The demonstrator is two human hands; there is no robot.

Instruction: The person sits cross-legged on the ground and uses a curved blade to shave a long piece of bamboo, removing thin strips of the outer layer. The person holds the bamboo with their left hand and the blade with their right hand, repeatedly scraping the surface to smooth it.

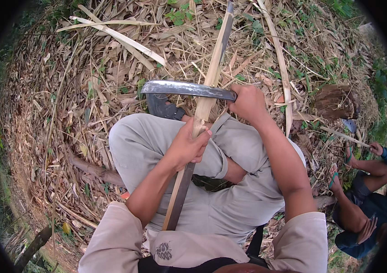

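Observation:
A long split bamboo strip (206, 103), pale on one face and dark along its edge, runs from my lap up and away over the leaf litter. My left hand (188, 144) is wrapped round it near its middle, above my crossed legs. In my right hand (248, 103) is the handle of a machete (179, 88), mostly hidden by my fingers. Its broad, slightly curved blade points left and lies across the bamboo strip, beyond my left hand. The wood just below the blade looks freshly shaved.
Pale bamboo strips (125, 42) lie crossed at the far left, and a long one (279, 59) lies on the right. A cut log (337, 102) rests farther right. At the right edge another person (362, 200) sits holding a thin stick. Dry leaves (56, 123) cover the ground.

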